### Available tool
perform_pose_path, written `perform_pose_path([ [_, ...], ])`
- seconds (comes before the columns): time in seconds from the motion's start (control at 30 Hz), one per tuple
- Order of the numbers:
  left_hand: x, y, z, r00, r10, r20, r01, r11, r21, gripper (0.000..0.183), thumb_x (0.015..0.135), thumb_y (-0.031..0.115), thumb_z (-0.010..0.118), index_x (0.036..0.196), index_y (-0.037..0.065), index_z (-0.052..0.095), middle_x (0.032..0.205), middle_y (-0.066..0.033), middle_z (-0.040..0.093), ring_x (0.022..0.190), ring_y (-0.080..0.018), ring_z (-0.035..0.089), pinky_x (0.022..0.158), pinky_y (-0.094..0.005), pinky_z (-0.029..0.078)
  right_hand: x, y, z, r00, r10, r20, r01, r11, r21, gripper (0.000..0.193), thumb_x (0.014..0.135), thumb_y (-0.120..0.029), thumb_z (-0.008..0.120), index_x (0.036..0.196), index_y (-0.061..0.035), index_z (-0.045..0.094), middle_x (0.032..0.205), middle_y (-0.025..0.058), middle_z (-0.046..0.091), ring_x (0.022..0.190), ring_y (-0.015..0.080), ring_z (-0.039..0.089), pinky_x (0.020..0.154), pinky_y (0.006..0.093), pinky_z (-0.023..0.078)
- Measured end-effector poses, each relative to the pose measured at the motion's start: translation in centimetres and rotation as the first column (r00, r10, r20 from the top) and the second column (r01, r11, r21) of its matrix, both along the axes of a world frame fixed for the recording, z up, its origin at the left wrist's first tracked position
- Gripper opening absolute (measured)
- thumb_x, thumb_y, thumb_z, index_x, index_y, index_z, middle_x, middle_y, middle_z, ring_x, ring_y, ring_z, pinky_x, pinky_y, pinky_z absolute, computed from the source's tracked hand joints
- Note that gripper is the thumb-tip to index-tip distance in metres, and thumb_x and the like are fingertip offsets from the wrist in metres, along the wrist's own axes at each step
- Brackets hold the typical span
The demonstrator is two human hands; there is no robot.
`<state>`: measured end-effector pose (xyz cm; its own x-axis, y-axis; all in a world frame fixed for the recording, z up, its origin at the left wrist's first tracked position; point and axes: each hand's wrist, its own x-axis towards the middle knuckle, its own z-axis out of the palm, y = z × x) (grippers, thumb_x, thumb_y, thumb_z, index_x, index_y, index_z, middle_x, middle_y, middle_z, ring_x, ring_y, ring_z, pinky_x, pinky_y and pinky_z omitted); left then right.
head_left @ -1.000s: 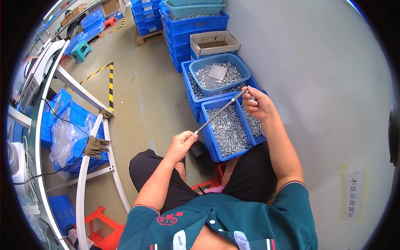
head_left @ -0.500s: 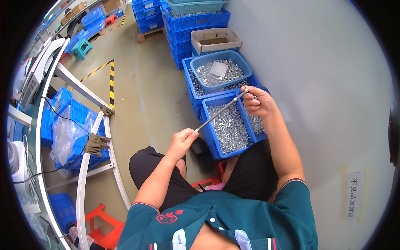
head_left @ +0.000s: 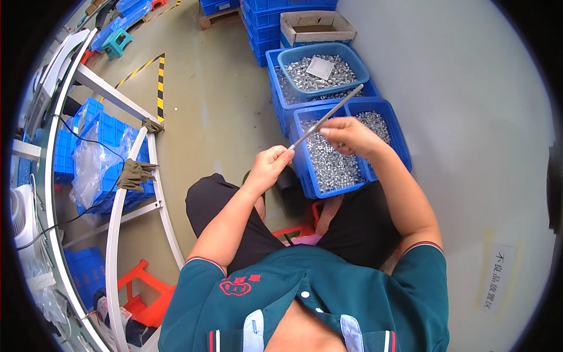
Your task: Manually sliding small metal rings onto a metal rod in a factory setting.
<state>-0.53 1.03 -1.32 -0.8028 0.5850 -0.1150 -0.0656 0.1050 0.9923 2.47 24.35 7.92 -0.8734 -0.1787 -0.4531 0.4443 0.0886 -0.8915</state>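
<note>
A thin grey metal rod (head_left: 343,103) slants up and to the right in front of my body. My left hand (head_left: 271,167) is closed round its lower end, the thumb lying along it. Partway up the rod, my right hand (head_left: 352,138) pinches with thumb and forefinger, its other fingers curled. Whether a small part is also in those fingers is hidden. Beneath the rod is a blue divided crate (head_left: 403,138) full of small silvery metal sleeves (head_left: 334,167). Behind it, a light blue basket (head_left: 365,71) holds more metal parts and a pale square label (head_left: 320,68).
Blue crates (head_left: 264,26) are stacked at the back beside an open cardboard box (head_left: 346,38). A grey wall (head_left: 469,146) bounds the right. On the left stand a white-framed bench (head_left: 120,229), bagged blue crates (head_left: 105,141) and a red stool (head_left: 146,293).
My right hand has slid down the rod from its upper tip toward my left hand, leaving the tip bare. The view has shifted, with crates and floor appearing higher in the picture.
</note>
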Motion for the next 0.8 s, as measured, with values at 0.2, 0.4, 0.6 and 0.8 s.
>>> perform_pose_path([
  [0.2, -0.1, 0.3, 0.1, 0.999, 0.036, 0.027, -0.037, 0.999, 0.034, 0.034, 0.090, 0.033, 0.057, 0.073, 0.004, 0.056, 0.062, 0.0062, 0.043, 0.059, -0.0035, 0.036, 0.052, -0.0211, 0.030, -0.6, 1.7, -0.8, 0.973, -0.170, 0.155, 0.175, 0.984, -0.022, 0.020, 0.089, -0.021, 0.051, 0.096, -0.0021, 0.055, 0.068, 0.0008, 0.049, 0.046, 0.0029, 0.033, 0.036, 0.0162, 0.022],
  [0.4, -0.3, -0.4, -0.2, 0.998, 0.037, 0.044, -0.036, 0.999, -0.009, 0.035, 0.090, 0.034, 0.055, 0.070, 0.005, 0.053, 0.060, 0.0059, 0.042, 0.056, -0.0033, 0.035, 0.050, -0.0216, 0.029, -1.0, 4.1, 0.1, 0.913, -0.331, 0.238, 0.405, 0.804, -0.435, 0.022, 0.084, -0.007, 0.049, 0.102, 0.0049, 0.053, 0.075, 0.0054, 0.051, 0.049, 0.0049, 0.035, 0.037, 0.0159, 0.025],
  [0.6, -0.2, -1.6, 0.5, 0.959, -0.041, 0.282, 0.011, 0.994, 0.107, 0.031, 0.092, 0.029, 0.051, 0.072, 0.005, 0.053, 0.059, 0.0051, 0.041, 0.054, -0.0039, 0.036, 0.048, -0.0210, 0.029, -0.9, 5.3, -0.7, 0.921, -0.371, 0.123, 0.383, 0.793, -0.475, 0.015, 0.091, -0.015, 0.051, 0.097, -0.0020, 0.049, 0.073, 0.0050, 0.052, 0.045, 0.0035, 0.035, 0.036, 0.0163, 0.024],
  [0.8, 0.3, -1.7, 0.2, 0.996, 0.000, 0.089, -0.007, 0.997, 0.078, 0.027, 0.091, 0.026, 0.052, 0.076, 0.005, 0.056, 0.061, 0.0053, 0.043, 0.056, -0.0036, 0.037, 0.051, -0.0205, 0.031, -0.9, 5.7, -0.7, 0.920, -0.383, 0.089, 0.370, 0.768, -0.523, 0.022, 0.091, -0.030, 0.054, 0.086, -0.0084, 0.050, 0.067, 0.0011, 0.050, 0.043, 0.0027, 0.034, 0.035, 0.0163, 0.022],
])
